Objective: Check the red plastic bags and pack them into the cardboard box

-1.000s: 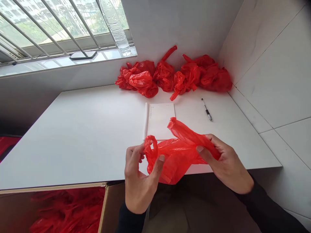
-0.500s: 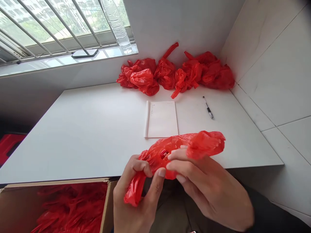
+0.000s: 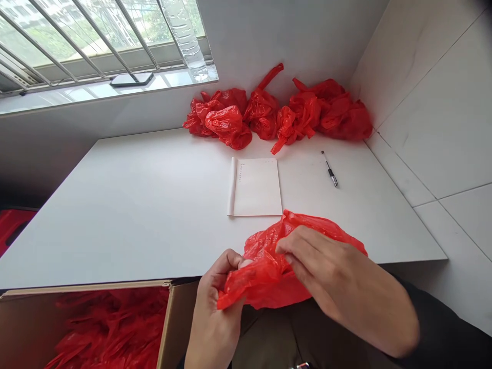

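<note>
The pad (image 3: 255,189) lies on the counter (image 3: 146,205), with the pen (image 3: 330,172) to its right. Behind both, a row of bags (image 3: 263,118) runs along the wall (image 3: 288,31) to the right corner. Left of the row, on the sill (image 3: 84,94), stands the bottle (image 3: 186,43), the phone (image 3: 131,80) to its left. Before the pad, near the counter's front edge, the bag (image 3: 265,277) is between the left hand (image 3: 219,302) and right hand (image 3: 342,277). Left of the hands, before the counter, the box (image 3: 26,328) holds a heap of bags (image 3: 111,328).
</note>
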Demonstrator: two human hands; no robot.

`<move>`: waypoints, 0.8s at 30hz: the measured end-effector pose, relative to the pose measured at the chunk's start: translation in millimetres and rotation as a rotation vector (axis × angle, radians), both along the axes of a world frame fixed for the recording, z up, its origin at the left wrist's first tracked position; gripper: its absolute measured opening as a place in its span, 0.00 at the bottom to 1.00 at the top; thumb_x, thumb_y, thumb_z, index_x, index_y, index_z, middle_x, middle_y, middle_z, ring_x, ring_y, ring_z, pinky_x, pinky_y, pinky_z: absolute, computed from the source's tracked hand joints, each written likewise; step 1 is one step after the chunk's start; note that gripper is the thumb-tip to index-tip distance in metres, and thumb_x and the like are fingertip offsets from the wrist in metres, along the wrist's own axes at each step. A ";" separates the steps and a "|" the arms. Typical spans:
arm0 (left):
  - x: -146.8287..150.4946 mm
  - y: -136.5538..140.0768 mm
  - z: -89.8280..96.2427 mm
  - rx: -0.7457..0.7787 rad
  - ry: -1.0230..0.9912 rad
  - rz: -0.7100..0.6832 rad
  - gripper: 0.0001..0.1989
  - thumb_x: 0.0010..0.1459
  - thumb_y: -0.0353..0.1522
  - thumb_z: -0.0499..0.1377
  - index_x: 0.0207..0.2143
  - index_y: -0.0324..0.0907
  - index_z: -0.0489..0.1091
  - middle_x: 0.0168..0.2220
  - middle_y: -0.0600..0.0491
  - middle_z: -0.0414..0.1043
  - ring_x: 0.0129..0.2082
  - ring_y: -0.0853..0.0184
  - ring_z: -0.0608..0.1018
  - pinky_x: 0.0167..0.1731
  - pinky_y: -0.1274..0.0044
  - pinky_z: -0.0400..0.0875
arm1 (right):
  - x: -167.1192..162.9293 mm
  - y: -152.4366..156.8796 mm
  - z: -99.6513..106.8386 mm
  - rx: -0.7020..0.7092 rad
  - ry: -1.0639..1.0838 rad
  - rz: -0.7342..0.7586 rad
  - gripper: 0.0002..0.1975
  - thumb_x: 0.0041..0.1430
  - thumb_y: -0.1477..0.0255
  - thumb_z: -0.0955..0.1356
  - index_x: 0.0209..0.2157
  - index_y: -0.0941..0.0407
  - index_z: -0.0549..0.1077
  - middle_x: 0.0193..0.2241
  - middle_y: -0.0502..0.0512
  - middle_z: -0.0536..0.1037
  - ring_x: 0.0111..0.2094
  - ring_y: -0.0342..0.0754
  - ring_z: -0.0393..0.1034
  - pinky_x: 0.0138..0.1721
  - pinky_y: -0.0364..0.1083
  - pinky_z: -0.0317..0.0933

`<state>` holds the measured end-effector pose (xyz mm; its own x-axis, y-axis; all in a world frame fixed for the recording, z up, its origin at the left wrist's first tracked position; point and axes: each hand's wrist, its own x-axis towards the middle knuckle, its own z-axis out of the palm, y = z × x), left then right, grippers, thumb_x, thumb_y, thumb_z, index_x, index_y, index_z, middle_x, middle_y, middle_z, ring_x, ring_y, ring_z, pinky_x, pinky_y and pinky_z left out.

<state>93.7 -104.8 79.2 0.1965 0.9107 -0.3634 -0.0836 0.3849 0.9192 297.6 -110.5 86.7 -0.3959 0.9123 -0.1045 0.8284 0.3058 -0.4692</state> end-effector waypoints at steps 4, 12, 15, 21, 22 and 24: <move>-1.9 1.7 5.4 0.051 -0.090 0.220 0.17 0.55 0.45 0.66 0.25 0.41 0.75 0.28 0.51 0.72 0.28 0.67 0.73 0.28 0.77 0.73 | -7.9 -6.2 5.3 -0.160 -0.091 0.122 0.13 0.51 0.85 0.66 0.35 0.54 0.70 0.29 0.49 0.75 0.27 0.50 0.71 0.24 0.48 0.54; 13.1 -11.9 10.7 -0.026 0.039 0.267 0.24 0.56 0.38 0.69 0.56 0.54 0.75 0.58 0.51 0.74 0.56 0.58 0.76 0.48 0.77 0.77 | -1.4 27.0 -19.5 -0.227 -0.327 0.105 0.35 0.55 0.79 0.70 0.64 0.59 0.60 0.34 0.54 0.79 0.28 0.52 0.74 0.22 0.47 0.48; 20.2 -12.7 13.0 0.020 0.061 0.196 0.23 0.59 0.39 0.66 0.57 0.51 0.75 0.58 0.48 0.74 0.55 0.55 0.77 0.50 0.74 0.78 | -3.9 40.0 -28.8 -0.105 -0.370 0.114 0.18 0.56 0.79 0.70 0.49 0.59 0.72 0.42 0.60 0.78 0.38 0.56 0.75 0.29 0.47 0.55; 20.0 -10.4 13.4 0.090 0.107 0.191 0.20 0.60 0.38 0.66 0.55 0.54 0.76 0.56 0.49 0.76 0.50 0.58 0.80 0.45 0.75 0.80 | 0.0 41.9 -25.8 -0.057 -0.356 0.013 0.07 0.67 0.78 0.63 0.38 0.57 0.72 0.30 0.55 0.77 0.31 0.52 0.74 0.29 0.47 0.55; 18.4 -10.5 12.2 0.097 0.111 0.187 0.20 0.59 0.38 0.66 0.55 0.54 0.76 0.55 0.49 0.77 0.49 0.58 0.80 0.44 0.75 0.80 | 2.0 41.4 -23.7 -0.053 -0.356 -0.012 0.09 0.70 0.76 0.61 0.37 0.57 0.72 0.28 0.54 0.76 0.29 0.51 0.73 0.28 0.47 0.55; 16.6 -10.2 10.6 0.112 0.130 0.182 0.19 0.59 0.38 0.66 0.54 0.54 0.77 0.54 0.49 0.78 0.48 0.59 0.80 0.44 0.75 0.80 | 4.8 41.9 -20.7 -0.042 -0.368 -0.069 0.15 0.72 0.76 0.57 0.36 0.57 0.72 0.25 0.54 0.74 0.28 0.50 0.73 0.27 0.47 0.54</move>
